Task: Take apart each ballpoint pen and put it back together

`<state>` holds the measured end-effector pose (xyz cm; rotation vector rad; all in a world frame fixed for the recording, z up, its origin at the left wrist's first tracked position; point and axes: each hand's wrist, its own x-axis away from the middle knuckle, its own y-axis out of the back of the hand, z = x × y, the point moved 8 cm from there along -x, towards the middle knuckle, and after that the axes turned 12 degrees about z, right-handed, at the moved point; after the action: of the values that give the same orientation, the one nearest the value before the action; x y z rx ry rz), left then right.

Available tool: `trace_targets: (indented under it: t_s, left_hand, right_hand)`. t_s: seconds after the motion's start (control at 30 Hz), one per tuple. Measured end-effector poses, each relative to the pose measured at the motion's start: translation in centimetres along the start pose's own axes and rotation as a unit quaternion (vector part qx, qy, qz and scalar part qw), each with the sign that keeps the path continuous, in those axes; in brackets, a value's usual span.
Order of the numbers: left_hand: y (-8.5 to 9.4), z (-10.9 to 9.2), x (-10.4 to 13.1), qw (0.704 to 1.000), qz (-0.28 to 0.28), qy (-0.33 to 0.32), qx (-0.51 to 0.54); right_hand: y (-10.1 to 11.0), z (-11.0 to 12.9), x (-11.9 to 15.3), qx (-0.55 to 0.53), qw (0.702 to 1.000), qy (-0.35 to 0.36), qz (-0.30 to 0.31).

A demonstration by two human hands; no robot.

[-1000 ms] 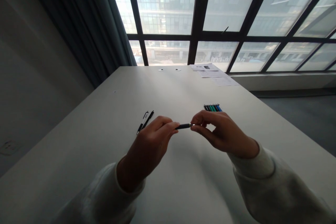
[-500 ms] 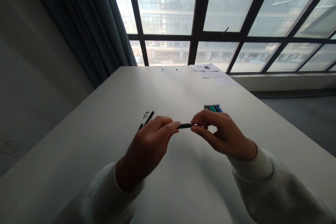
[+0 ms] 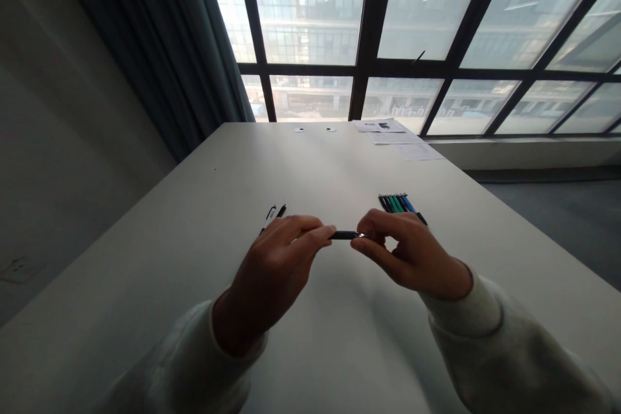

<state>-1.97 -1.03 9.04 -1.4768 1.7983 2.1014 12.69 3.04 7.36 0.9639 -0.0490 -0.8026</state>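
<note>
A black pen is held level between my two hands above the white table. My left hand pinches its left part, which the fingers hide. At the shiny right end, the thumb and forefinger of my right hand are closed on the pen. Just beyond my left hand lie a black-and-white pen and a black pen, both partly covered by that hand. A row of several pens, black, green and blue, lies beyond my right hand, which hides part of it.
Printed papers lie at the far right of the table, with two small white pieces near the far edge. Behind stand a dark curtain and large windows.
The fingers of my right hand have shifted slightly at the pen's end, and more of the pen row shows beyond that hand. My left hand keeps its pinch.
</note>
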Motion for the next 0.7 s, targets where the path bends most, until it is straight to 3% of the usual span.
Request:
trace_targets:
  t_s: [0.37,0.47,0.53,0.6,0.7]
  left_hand:
    - [0.8,-0.7,0.0,0.999,-0.020,-0.031,-0.005]
    - [1.6,-1.1,0.1,0.995,-0.069,-0.029,-0.060]
    - [2.5,-0.8,0.4,0.984,-0.135,0.016,-0.115]
    - [3.4,0.6,1.1,0.970,-0.199,0.098,-0.103]
    - [2.9,3.9,2.0,0.950,-0.194,0.222,0.108]
  right_hand:
    - [-1.7,0.6,-0.6,-0.020,0.999,0.010,0.046]
    - [-2.2,0.6,-0.7,-0.038,0.998,0.004,0.040]
    - [-2.2,0.6,-0.7,-0.044,0.999,0.002,0.032]
    - [-2.2,0.5,-0.7,-0.054,0.998,0.001,0.027]
    - [-2.3,0.4,-0.9,-0.074,0.997,-0.004,0.036]
